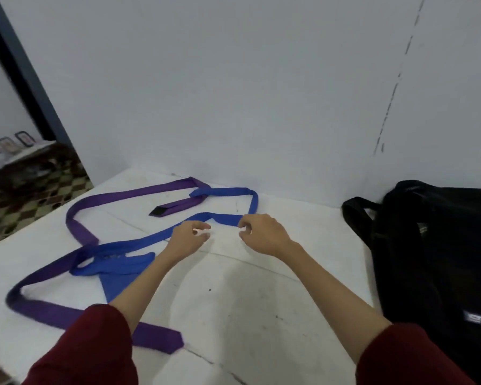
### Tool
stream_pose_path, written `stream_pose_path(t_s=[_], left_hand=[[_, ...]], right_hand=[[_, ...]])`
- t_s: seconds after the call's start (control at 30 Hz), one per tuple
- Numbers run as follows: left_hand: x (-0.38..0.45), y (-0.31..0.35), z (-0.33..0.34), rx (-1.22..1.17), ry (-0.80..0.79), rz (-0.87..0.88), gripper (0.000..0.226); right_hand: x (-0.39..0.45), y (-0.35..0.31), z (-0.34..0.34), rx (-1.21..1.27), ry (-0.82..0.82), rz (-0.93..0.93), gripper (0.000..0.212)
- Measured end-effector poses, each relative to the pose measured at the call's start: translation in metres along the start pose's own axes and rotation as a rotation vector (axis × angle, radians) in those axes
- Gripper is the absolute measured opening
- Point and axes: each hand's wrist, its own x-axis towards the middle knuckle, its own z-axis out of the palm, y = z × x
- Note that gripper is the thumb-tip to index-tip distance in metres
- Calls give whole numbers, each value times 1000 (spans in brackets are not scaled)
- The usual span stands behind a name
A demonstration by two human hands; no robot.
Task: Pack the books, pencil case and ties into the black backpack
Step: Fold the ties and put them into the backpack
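Observation:
A blue tie (pixel 139 243) and a purple tie (pixel 75 226) lie tangled across the white table (pixel 247 315). The blue tie's wide end lies by my left forearm, and its narrow part loops at the back. My right hand (pixel 264 234) pinches the blue tie where it bends, near the table's middle. My left hand (pixel 188 238) hovers beside the same stretch with its fingers loosely curled and nothing visible between them. The black backpack (pixel 439 259) stands at the right edge, with its strap (pixel 353 215) toward the ties. No books or pencil case are in view.
A grey wall (pixel 233 93) closes off the back of the table. At the left the table ends over a patterned floor (pixel 25 207), with a dark door frame (pixel 25 79) beyond. Bare tabletop lies between my forearms.

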Motion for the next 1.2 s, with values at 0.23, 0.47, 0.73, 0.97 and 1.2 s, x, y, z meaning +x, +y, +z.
stream_pose_path(t_s=[0.23,0.47,0.73,0.97,1.2], left_hand=[[67,-87,-33,244,-55,59,52],[103,-112,-36,244,-132,198,28],[125,-66,-92,-126,-522,147,24],[133,51,-149,-673,-384,215,13],[85,205,-200,-826,-606,540,13]], right_hand=[[109,-46,78,-10,-107,66,58],[157,-63,117,-272,7,121,35],[161,-76,27,215,662,182,13],[124,-74,-102,302,921,271,21],[78,-77,-186,324,948,269,34]])
